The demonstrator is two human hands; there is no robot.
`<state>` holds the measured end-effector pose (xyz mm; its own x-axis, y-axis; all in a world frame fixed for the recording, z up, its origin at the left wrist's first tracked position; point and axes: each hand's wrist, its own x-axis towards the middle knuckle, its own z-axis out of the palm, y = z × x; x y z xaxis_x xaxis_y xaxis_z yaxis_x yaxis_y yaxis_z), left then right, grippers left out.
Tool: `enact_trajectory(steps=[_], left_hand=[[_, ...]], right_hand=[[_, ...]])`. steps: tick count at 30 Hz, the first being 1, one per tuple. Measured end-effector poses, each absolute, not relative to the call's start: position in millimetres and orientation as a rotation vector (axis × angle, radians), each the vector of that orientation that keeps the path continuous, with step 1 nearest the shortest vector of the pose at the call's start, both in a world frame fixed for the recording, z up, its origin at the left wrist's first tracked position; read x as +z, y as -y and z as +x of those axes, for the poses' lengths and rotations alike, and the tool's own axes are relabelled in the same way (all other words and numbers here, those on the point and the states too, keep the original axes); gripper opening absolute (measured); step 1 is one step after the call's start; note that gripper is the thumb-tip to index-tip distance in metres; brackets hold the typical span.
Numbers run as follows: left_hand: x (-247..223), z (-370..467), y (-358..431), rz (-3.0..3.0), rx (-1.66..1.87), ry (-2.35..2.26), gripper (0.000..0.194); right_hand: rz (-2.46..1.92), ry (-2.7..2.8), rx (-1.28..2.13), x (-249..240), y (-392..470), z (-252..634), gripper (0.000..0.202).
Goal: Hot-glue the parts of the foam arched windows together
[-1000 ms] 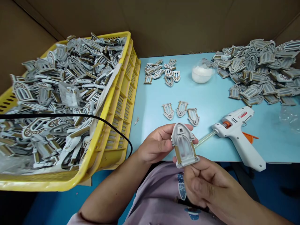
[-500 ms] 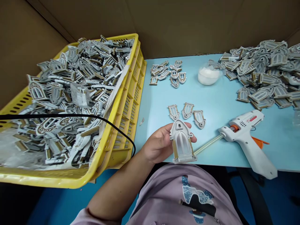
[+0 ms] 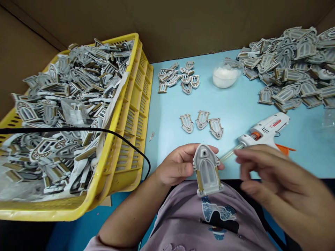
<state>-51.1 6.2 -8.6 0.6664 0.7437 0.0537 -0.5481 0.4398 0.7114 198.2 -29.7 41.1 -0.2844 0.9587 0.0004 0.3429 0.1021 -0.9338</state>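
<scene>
My left hand (image 3: 180, 165) pinches a grey, arch-shaped miniature window frame (image 3: 208, 172) by its left edge, with clear panes and gold sides, its back hollow and a small square hole near the top. Over the table's front edge, my right hand (image 3: 280, 184) is half-curled with thumb and forefinger apart, and I see nothing in it. It covers the handle of a white glue gun (image 3: 269, 127), whose glue stick (image 3: 227, 156) points left. Three similar window frames (image 3: 202, 120) lie in a loose row beyond my left hand.
A yellow plastic crate (image 3: 131, 139) heaped with window frames stands at left, a black cable (image 3: 128, 143) crossing it. Further back are a small group of frames (image 3: 185, 78), a clear bowl of white material (image 3: 225, 76) and a large pile of frames (image 3: 295, 69) at right.
My right hand has come into view from the right, in front of the glue gun. My left hand still holds the window frame, now slightly lower and tilted. The view has shifted a little.
</scene>
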Motion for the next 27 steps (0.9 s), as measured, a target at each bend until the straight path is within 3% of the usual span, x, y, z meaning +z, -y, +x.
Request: enact_trajectory(steps=[4,6,8,11,13,17,23,25,27], left_hand=[[-7,-50,-4,0.875,0.980,-0.505,0.055],[-5,-49,-3,0.921,1.101,-0.601,0.053],[-3,-47,-2,0.972,1.151,-0.631,0.051],[1,-45,0,1.043,1.140,-0.591,0.048],[4,-44,1,1.061,1.131,-0.555,0.048],[6,-40,5,1.007,1.106,-0.530,0.049],[6,-33,9,0.935,1.097,-0.558,0.049],[7,-33,9,0.939,1.082,-0.561,0.046],[9,-34,9,0.927,1.043,-0.535,0.044]], right_hand=[[-0.971,1.150,1.919,35,26,162,0.074],[-0.868,0.839,2.111,29,27,153,0.085],[-0.773,0.762,2.203,23,29,150,0.078],[-0.768,0.854,2.290,19,31,155,0.046],[-0.911,0.962,2.322,21,32,162,0.042],[-1.093,1.298,2.203,34,33,180,0.055],[-1.112,1.608,1.972,45,35,193,0.047],[-1.104,1.748,1.765,50,36,196,0.043],[-1.100,1.916,1.353,56,34,197,0.030]])
